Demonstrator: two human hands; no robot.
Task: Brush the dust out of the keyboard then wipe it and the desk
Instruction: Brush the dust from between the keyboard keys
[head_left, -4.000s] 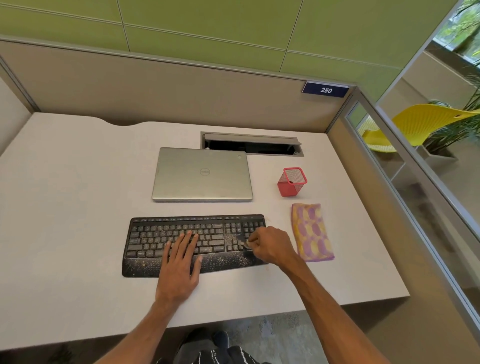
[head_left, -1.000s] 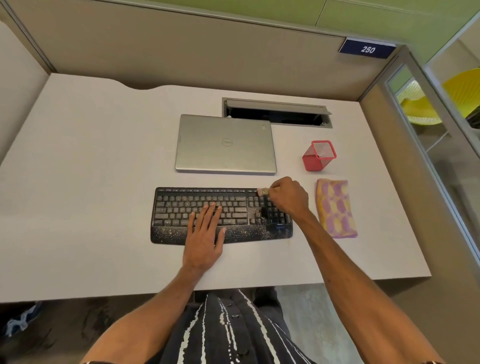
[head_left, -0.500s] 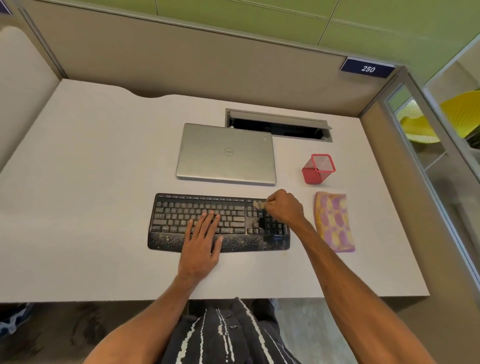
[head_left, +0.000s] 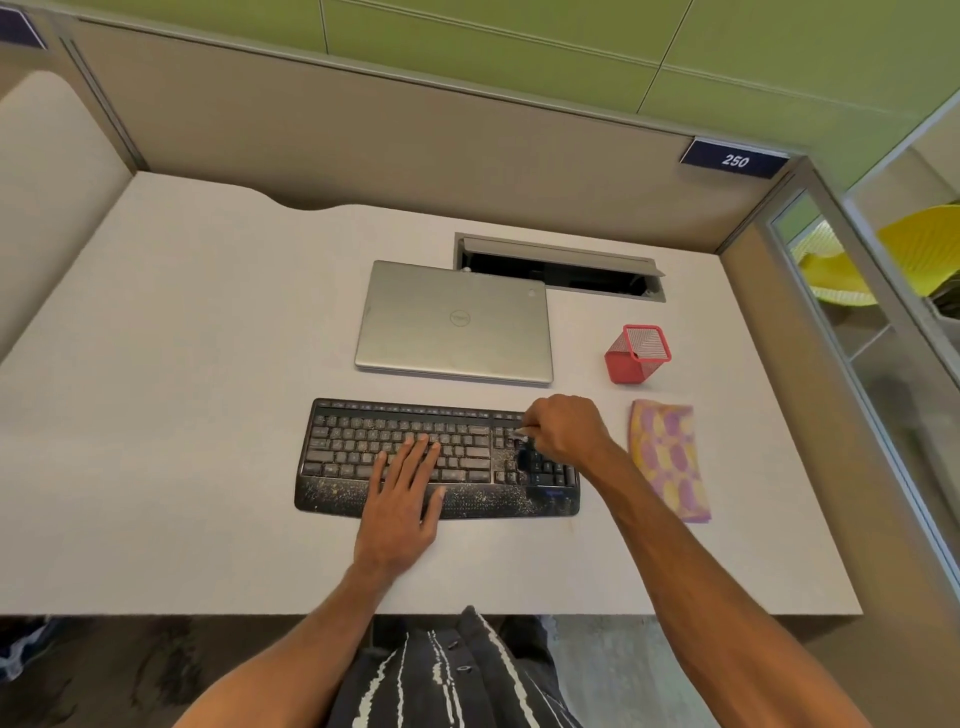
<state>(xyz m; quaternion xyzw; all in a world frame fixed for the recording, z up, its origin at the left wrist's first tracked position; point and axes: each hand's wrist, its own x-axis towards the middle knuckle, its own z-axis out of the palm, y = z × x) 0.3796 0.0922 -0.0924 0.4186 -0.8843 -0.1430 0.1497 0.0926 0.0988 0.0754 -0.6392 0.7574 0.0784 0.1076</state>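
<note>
The white desk (head_left: 182, 415) lies under both hands. A closed silver laptop (head_left: 454, 322) sits just beyond the hands, apart from the keyboard. The black keyboard (head_left: 353, 452) lies flat on the desk, directly under both hands; pale dust specks cover its keys and its front rest, and there are fewer specks on the keys below the right hand. A pink and yellow cloth (head_left: 667, 460) lies folded to the right of the right hand, near it but not touching. The left hand (head_left: 402, 512) rests flat on the middle keys with straight fingers and grasps nothing. The right hand (head_left: 563, 428) is curled over the right end of the keyboard and pinches a small brush (head_left: 522, 432), whose pale tip touches the keys. A red mesh cup (head_left: 636, 361) stands beyond the right hand.
</note>
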